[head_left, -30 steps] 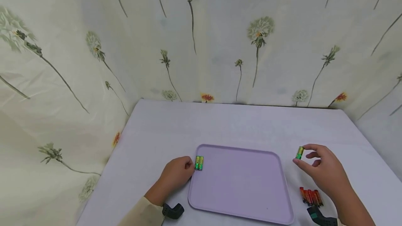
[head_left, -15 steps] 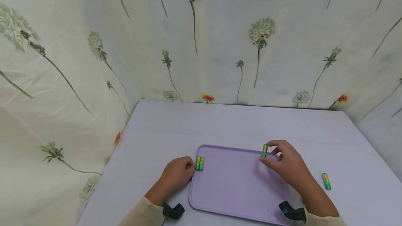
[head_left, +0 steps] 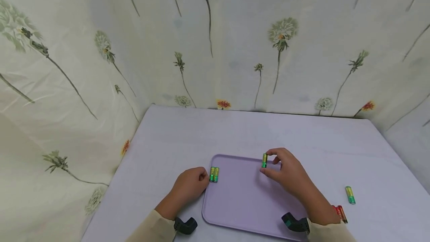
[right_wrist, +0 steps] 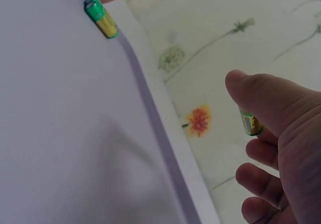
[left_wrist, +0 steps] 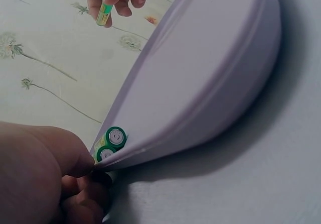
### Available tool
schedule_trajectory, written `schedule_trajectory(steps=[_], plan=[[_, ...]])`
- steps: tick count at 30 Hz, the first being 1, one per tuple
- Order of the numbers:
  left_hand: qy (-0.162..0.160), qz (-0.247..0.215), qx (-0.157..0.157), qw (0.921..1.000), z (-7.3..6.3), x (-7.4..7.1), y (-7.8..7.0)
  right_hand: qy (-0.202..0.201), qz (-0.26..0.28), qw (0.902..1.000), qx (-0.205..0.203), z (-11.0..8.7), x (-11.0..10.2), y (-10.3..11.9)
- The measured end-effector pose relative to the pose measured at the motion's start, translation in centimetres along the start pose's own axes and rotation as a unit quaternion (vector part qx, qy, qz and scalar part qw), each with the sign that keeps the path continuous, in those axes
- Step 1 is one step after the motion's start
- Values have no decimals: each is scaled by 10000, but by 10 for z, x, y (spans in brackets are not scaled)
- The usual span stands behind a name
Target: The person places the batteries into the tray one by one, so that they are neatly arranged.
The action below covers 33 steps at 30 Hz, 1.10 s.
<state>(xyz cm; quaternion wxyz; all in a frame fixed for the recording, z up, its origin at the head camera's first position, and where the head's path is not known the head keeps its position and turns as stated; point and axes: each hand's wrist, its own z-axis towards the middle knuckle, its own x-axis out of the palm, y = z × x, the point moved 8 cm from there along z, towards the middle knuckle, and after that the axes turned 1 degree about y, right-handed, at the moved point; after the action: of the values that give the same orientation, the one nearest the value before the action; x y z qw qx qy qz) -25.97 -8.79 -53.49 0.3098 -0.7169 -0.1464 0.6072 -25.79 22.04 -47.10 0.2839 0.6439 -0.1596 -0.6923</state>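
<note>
My right hand (head_left: 289, 169) pinches a green-and-yellow battery (head_left: 264, 160) between thumb and fingers, holding it upright above the back part of the purple tray (head_left: 248, 212). In the right wrist view the thumb hides most of this battery (right_wrist: 251, 123). Two matching batteries (head_left: 214, 174) lie side by side inside the tray along its left edge. Beside them, my left hand (head_left: 191, 184) grips the tray's left rim, its thumb at the top of the rim and its other fingers curled below in the left wrist view.
Another green-and-yellow battery (head_left: 350, 195) lies on the white table (head_left: 174, 133) right of the tray. Several red batteries (head_left: 342, 214) lie nearby, partly hidden by the right forearm. A flowered cloth (head_left: 235, 40) hangs behind the table.
My right hand has carried the battery leftward from right of the tray to above it, uncovering the loose green-and-yellow battery on the table. The left hand has stayed at the tray rim.
</note>
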Motion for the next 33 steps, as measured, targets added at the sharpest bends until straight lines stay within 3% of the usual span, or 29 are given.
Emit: schedule_trajectory(steps=[33], plan=[[60, -22, -1, 10000, 1, -1, 0, 745, 168, 9964, -369, 13, 72, 40]])
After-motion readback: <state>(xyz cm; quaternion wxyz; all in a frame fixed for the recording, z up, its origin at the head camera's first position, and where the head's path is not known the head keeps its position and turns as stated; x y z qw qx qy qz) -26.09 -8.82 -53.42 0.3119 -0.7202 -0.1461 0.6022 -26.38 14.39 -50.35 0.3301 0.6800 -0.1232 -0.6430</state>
